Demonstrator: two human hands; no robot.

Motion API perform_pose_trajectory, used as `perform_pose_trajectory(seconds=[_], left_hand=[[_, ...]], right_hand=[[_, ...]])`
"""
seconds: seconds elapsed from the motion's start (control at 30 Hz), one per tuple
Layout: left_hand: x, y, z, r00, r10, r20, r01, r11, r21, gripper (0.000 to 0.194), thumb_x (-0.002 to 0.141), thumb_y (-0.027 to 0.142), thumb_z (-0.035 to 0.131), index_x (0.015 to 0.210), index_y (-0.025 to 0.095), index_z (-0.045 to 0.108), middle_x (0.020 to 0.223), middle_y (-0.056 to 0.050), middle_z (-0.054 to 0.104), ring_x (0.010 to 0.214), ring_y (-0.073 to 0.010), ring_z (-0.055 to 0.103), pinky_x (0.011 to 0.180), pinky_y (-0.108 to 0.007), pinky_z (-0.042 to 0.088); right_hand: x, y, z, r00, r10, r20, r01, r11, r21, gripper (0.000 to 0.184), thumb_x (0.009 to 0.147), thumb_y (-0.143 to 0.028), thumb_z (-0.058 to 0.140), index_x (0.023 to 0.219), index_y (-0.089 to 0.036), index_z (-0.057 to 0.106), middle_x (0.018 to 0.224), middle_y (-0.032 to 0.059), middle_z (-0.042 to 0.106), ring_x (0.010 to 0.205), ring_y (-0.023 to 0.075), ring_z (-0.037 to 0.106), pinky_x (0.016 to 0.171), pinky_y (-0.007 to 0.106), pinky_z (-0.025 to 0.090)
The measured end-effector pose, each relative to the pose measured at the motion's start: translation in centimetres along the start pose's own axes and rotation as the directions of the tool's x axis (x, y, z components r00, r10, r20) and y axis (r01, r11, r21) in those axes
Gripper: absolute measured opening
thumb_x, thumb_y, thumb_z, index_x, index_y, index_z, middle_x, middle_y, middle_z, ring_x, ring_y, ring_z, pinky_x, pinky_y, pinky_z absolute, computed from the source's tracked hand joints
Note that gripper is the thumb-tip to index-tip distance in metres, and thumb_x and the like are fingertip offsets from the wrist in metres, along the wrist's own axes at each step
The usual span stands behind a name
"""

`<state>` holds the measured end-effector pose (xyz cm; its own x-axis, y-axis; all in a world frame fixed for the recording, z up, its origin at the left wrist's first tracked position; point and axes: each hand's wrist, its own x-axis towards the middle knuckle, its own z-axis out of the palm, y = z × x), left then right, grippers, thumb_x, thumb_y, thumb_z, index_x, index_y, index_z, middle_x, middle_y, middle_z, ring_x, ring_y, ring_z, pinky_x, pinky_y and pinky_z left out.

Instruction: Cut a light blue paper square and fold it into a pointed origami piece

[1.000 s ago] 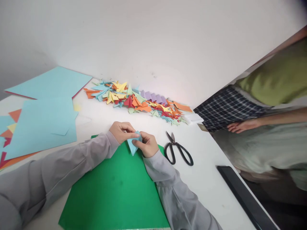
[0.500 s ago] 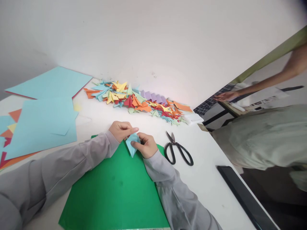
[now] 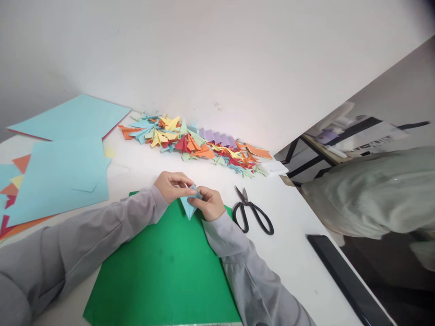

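Note:
A small folded piece of light-blue paper (image 3: 189, 209), kite-like with its point towards me, is held between both hands above the far edge of a green sheet (image 3: 163, 267). My left hand (image 3: 171, 186) pinches its upper left part, thumb laid across the top. My right hand (image 3: 210, 203) grips the right side, with the thumb on the face and the fingers behind, partly hidden. Black-handled scissors (image 3: 251, 210) lie partly open to the right of my right hand, blades pointing away from me.
Along the wall runs a pile of colourful folded paper planes (image 3: 190, 142). Large light-blue sheets (image 3: 64, 176) and coloured scraps (image 3: 16, 181) lie at left. A black flat object (image 3: 346, 280) lies by the right table edge. Light-green clothing (image 3: 367, 190) of another person shows beyond.
My left thumb has come down onto the paper's upper part, and the paper has tilted slightly. The other person's outstretched arm has left the view at right.

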<state>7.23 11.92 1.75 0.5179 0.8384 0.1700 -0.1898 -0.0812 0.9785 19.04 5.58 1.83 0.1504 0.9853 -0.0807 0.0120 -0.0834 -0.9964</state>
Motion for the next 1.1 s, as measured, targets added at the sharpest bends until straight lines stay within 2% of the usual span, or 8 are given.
perform_pose_trajectory(seconds=[0.17,0.3,0.4,0.53,0.7,0.83,0.93,1.1], left_hand=[[0.0,0.1,0.1,1.000,-0.008,-0.007,0.008,1.000,-0.009,0.021,0.050,0.028,0.071,0.050,0.011,0.060,0.054,0.001,0.054,0.037,-0.0028,0.040,0.034,-0.018,0.030],[0.2,0.3,-0.2,0.991,-0.132,-0.021,0.132,0.991,-0.010,0.032,0.059,0.035,0.065,0.042,0.011,0.052,0.044,0.002,0.048,0.033,-0.0040,0.041,0.032,-0.018,0.030],[0.4,0.1,-0.5,0.975,-0.214,-0.053,0.212,0.976,-0.051,0.033,0.062,0.041,0.061,0.049,0.011,0.055,0.041,0.001,0.048,0.034,-0.0063,0.044,0.033,-0.018,0.033],[0.3,0.3,-0.5,0.953,-0.302,-0.011,0.300,0.951,-0.075,0.035,0.063,0.045,0.058,0.062,0.009,0.060,0.044,0.000,0.051,0.037,-0.0071,0.046,0.035,-0.019,0.035],[-0.3,0.4,0.2,0.976,-0.210,0.053,0.209,0.977,0.032,0.031,0.049,0.023,0.070,0.075,0.010,0.061,0.052,0.003,0.053,0.043,-0.0062,0.047,0.037,-0.017,0.038],[-0.3,-0.1,0.3,0.980,-0.198,0.021,0.197,0.979,0.046,0.026,0.052,0.024,0.068,0.072,0.010,0.060,0.051,0.003,0.053,0.042,-0.0064,0.047,0.035,-0.018,0.039],[-0.1,-0.1,0.2,0.981,-0.192,0.016,0.192,0.981,0.008,0.024,0.052,0.025,0.068,0.069,0.009,0.059,0.049,0.003,0.053,0.040,-0.0061,0.047,0.035,-0.018,0.040],[0.0,0.3,0.1,0.978,-0.208,-0.035,0.206,0.977,-0.058,0.026,0.051,0.026,0.069,0.068,0.009,0.059,0.043,0.004,0.053,0.035,-0.0068,0.047,0.035,-0.019,0.040]], right_hand=[[-0.1,0.4,-0.1,0.999,-0.021,0.042,0.023,0.999,-0.041,0.010,0.050,-0.019,0.059,0.050,-0.017,0.050,0.040,-0.0088,0.041,0.039,0.0057,0.031,0.041,0.021,0.023],[-0.2,0.6,-0.1,0.998,-0.030,0.059,0.036,0.994,-0.102,0.005,0.051,-0.017,0.059,0.052,-0.016,0.054,0.043,-0.0069,0.048,0.041,0.0065,0.035,0.043,0.022,0.026],[0.0,1.1,-0.2,0.999,-0.027,0.036,0.029,0.997,-0.065,0.005,0.051,-0.017,0.061,0.053,-0.016,0.057,0.043,-0.0062,0.050,0.040,0.0069,0.037,0.043,0.022,0.027],[0.6,1.8,-0.7,0.997,-0.019,-0.071,0.023,0.998,0.059,0.009,0.048,-0.019,0.066,0.054,-0.016,0.059,0.041,-0.0066,0.050,0.039,0.0071,0.038,0.042,0.022,0.028],[1.1,2.0,-1.3,0.993,-0.010,-0.114,0.033,0.979,0.202,0.013,0.046,-0.019,0.068,0.057,-0.016,0.063,0.045,-0.0047,0.055,0.043,0.0092,0.044,0.045,0.024,0.034],[1.0,1.9,-1.4,0.996,-0.030,-0.087,0.049,0.973,0.224,0.012,0.050,-0.023,0.069,0.057,-0.016,0.063,0.046,-0.0039,0.055,0.044,0.0090,0.043,0.045,0.023,0.032],[1.0,1.8,-1.4,0.996,-0.043,-0.082,0.066,0.951,0.302,0.020,0.060,-0.036,0.062,0.055,-0.016,0.061,0.045,-0.0031,0.051,0.045,0.0099,0.042,0.045,0.024,0.032],[1.1,1.5,-1.5,0.994,0.005,-0.109,0.036,0.925,0.377,0.018,0.055,-0.035,0.060,0.056,-0.017,0.063,0.048,-0.0012,0.053,0.048,0.0123,0.045,0.046,0.026,0.035]])
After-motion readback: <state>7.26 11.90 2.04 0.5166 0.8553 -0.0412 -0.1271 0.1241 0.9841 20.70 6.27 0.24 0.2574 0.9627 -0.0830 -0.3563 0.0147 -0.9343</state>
